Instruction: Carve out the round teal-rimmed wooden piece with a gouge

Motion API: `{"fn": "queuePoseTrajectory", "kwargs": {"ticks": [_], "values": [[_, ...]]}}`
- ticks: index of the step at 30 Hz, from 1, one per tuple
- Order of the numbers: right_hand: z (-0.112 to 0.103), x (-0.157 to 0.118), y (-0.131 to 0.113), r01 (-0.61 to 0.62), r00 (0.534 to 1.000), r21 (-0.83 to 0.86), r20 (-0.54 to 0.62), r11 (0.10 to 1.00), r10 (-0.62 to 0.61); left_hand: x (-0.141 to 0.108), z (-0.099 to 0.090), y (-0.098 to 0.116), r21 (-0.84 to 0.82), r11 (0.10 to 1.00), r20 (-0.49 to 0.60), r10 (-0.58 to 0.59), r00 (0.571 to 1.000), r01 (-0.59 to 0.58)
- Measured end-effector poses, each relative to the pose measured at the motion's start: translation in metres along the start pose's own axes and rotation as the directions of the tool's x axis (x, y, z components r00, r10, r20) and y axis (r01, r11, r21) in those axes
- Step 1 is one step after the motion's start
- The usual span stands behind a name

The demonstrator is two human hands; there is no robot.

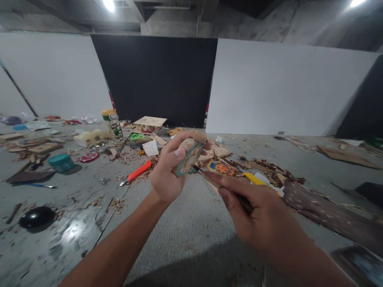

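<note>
My left hand (pixel 169 171) is closed around a small carved wooden piece (pixel 189 158), holding it tilted above the floor. Green-blue colour runs along the edge of its carved face. In my right hand (pixel 254 207) is a slim tool with a dark tip, which looks like a paintbrush (pixel 205 173). Its tip is at the lower right edge of the wooden piece; whether it touches, I cannot tell. Behind the tool lies a card with a colourful round pattern (pixel 221 167). An orange utility knife (pixel 140 172) rests on the floor to the left of my left hand.
Wood shavings (pixel 118 205) litter the grey floor. At left are a teal jar (pixel 61 163), a red lid (pixel 89 157), a black dome-shaped object (pixel 37 217) and a bottle with a yellow lid (pixel 113 123). A long brown board (pixel 329 211) lies at right. White and black panels (pixel 155 75) stand behind.
</note>
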State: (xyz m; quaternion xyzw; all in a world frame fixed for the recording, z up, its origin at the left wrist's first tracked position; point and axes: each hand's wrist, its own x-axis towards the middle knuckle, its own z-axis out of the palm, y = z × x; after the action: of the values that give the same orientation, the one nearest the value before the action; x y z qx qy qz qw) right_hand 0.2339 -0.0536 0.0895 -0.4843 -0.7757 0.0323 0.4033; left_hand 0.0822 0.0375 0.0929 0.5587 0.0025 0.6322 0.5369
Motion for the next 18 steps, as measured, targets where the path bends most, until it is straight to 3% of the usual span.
{"fn": "queuePoseTrajectory", "kwargs": {"ticks": [3,5,7,9,11,12,14,16,18], "values": [[0.008,-0.002,0.012,0.125,0.992,-0.059,-0.011,0.99,-0.126,0.003,0.002,0.004,-0.004,1.0,-0.047,-0.024,0.999,0.024],[0.013,-0.002,0.021,0.254,0.966,-0.112,-0.018,0.961,-0.258,0.005,0.002,0.007,-0.014,0.996,-0.075,-0.091,0.993,0.091],[0.015,0.0,0.025,0.296,0.954,-0.117,-0.019,0.948,-0.3,0.007,0.002,0.009,-0.018,0.986,-0.092,-0.169,0.981,0.168],[0.017,0.001,0.024,0.173,0.985,0.015,-0.011,0.985,-0.172,0.008,0.002,0.01,-0.023,0.98,-0.098,-0.201,0.975,0.2],[0.018,0.003,0.017,-0.069,0.997,0.258,0.039,0.964,0.061,0.008,0.002,0.01,-0.029,0.984,-0.101,-0.175,0.979,0.173],[0.019,0.004,0.013,-0.201,0.979,0.39,0.094,0.899,0.178,0.007,0.002,0.009,-0.027,0.988,-0.099,-0.152,0.983,0.15],[0.02,0.006,0.005,-0.43,0.902,0.615,0.255,0.661,0.349,0.007,0.001,0.008,-0.018,0.995,-0.086,-0.101,0.991,0.1],[0.02,0.008,0.001,-0.572,0.806,0.734,0.422,0.366,0.415,0.007,0.0,0.007,-0.017,0.998,-0.072,-0.067,0.995,0.066],[0.019,0.01,0.001,-0.612,0.757,0.769,0.502,0.185,0.418,0.009,-0.002,0.006,-0.044,0.998,-0.083,-0.059,0.995,0.055]]}}
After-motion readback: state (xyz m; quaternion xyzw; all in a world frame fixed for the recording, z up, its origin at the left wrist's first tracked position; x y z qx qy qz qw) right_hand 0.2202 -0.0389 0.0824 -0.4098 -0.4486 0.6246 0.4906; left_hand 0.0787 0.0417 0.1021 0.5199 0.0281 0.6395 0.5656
